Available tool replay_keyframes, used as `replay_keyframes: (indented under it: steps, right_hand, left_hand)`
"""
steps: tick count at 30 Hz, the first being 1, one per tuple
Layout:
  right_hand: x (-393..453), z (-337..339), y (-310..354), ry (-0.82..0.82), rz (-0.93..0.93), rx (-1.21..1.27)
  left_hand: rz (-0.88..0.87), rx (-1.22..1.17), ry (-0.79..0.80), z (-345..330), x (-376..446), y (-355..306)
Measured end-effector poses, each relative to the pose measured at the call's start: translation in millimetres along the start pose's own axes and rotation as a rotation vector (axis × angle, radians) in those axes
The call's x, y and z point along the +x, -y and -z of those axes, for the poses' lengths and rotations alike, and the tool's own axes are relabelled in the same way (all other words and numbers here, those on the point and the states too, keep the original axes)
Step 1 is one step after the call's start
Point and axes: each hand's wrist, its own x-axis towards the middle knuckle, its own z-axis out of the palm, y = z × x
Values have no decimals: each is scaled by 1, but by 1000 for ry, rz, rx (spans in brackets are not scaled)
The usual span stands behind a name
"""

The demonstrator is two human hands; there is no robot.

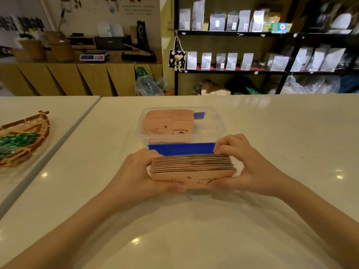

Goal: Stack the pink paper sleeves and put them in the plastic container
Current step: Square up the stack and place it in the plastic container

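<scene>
A thick stack of pink paper sleeves (pixel 192 167) printed with a coffee logo stands on edge on the white table, just in front of the clear plastic container (pixel 217 123). My left hand (pixel 141 171) grips the stack's left end and my right hand (pixel 244 166) grips its right end, thumbs pressed on the near face. Inside the container, another row of pink sleeves (pixel 169 123) fills the left part; the right part holds none. A blue clip flap (pixel 181 148) on the container's near side lies flat toward me, another blue clip (pixel 199 115) shows at the far side.
A woven basket (pixel 29 136) with green wrapped sweets sits on the adjoining table at the left, past a seam between the tabletops (pixel 64 144). Beyond the table's far edge are wooden cabinets and black shelves of silver bags.
</scene>
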Motion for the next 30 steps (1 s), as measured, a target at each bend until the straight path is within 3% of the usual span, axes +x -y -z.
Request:
replay_keyframes:
  steps: [6,11,22,30]
  right_hand:
    - [45,39,18,-2,51,-102]
    - [91,51,21,35,64,-188]
    - [141,33,-11,181,45,-397]
    - [151,22,-26,319,54,-459]
  left_hand:
    - [-74,105,-69,42,36,-17]
    - [39,157,-59,64,71,-14]
    - [247,373,170,70,113,24]
    - [265,560,352,58,122,27]
